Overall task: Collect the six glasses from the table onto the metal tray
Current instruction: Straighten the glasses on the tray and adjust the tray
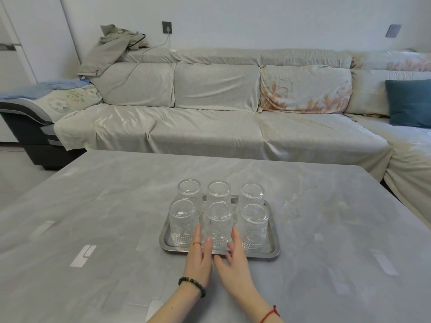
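Observation:
Several clear ribbed glasses stand upside down in two rows on the metal tray, which lies on the grey table. The front middle glass sits between my two hands. My left hand, with a gold ring and a dark bead bracelet, reaches over the tray's near rim, fingers straight beside that glass. My right hand, a red string at its wrist, has its fingers spread at the glass's other side. Neither hand grips anything. The front left glass and front right glass flank them.
A long sofa under a pale cover runs behind the table. A jacket hangs on its left backrest and a teal cushion lies at the right. The table's far edge is close to the sofa seat.

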Motion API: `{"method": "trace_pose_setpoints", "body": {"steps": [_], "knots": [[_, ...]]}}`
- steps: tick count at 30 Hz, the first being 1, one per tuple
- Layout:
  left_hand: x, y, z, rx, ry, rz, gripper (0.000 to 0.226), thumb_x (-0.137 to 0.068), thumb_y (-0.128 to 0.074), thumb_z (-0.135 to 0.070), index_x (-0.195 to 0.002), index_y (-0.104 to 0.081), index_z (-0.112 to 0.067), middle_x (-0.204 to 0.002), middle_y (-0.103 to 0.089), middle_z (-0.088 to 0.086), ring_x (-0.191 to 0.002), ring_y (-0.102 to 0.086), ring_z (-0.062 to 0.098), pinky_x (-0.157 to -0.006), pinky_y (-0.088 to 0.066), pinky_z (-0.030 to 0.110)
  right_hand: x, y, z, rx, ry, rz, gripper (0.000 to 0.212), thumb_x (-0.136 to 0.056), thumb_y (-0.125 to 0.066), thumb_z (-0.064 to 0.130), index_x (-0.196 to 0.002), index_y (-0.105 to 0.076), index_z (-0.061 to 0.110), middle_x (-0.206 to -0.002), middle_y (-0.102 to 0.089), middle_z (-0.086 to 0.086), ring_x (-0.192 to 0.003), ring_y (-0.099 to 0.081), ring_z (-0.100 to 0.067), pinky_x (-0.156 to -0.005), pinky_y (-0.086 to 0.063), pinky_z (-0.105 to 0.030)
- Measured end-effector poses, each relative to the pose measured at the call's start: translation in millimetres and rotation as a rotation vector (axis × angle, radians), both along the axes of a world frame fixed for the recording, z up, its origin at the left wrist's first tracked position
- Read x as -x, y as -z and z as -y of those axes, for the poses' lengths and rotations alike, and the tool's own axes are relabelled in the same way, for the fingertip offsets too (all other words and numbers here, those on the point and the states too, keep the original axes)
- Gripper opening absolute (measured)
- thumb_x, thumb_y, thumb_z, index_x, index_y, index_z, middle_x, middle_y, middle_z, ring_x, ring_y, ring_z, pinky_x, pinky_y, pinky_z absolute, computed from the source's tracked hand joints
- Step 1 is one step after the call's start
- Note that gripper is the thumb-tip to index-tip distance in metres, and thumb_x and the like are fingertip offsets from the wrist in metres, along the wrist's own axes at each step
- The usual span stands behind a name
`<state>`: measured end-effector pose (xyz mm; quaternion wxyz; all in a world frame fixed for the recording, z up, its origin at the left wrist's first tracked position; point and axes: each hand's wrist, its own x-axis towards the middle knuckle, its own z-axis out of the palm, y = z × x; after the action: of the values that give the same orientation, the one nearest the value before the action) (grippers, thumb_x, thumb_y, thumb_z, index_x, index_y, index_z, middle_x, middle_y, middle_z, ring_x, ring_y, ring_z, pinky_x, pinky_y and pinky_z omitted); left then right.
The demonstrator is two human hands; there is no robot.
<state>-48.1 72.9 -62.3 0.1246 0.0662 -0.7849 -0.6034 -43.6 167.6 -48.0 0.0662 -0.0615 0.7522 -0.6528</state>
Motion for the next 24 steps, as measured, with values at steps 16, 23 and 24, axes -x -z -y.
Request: {"method": "trace_pose_setpoints", "body": {"steps": [16,23,24], "knots": [[25,-23,67,0.023,-0.274,-0.071,0.084,-0.077,-0.069,-0.022,-0.141,-0.016,-0.014,-0.151,-0.022,0.004,-0.136,-0.022,0.011,-0.112,-0.019,0.026,31,-16,-49,-0.109,0.475,-0.172,0.079,-0.075,-0.067,0.002,-0.139,-0.025,0.019,-0.144,-0.032,-0.004,-0.131,-0.034,-0.020,-0.111,-0.028,-0.036],[44,-13,82,0.055,-0.154,0.109,0.078,-0.070,-0.075,-0.026,-0.134,-0.031,-0.016,-0.136,-0.049,0.007,-0.122,-0.046,0.024,-0.099,-0.036,0.031,55,-7,-51,-0.183,0.350,-0.108,0.093,-0.066,-0.078,0.011,-0.140,-0.023,0.023,-0.145,-0.038,0.001,-0.132,-0.037,-0.018,-0.110,-0.030,-0.034],[44,-12,82,0.054,-0.149,0.108,0.077,-0.070,-0.075,-0.026,-0.133,-0.032,-0.016,-0.135,-0.049,0.007,-0.121,-0.047,0.024,-0.098,-0.036,0.031,57,-6,-51,-0.199,0.353,-0.106,0.094,-0.065,-0.078,0.011,-0.140,-0.023,0.022,-0.145,-0.039,0.001,-0.132,-0.038,-0.019,-0.111,-0.031,-0.036]]}}
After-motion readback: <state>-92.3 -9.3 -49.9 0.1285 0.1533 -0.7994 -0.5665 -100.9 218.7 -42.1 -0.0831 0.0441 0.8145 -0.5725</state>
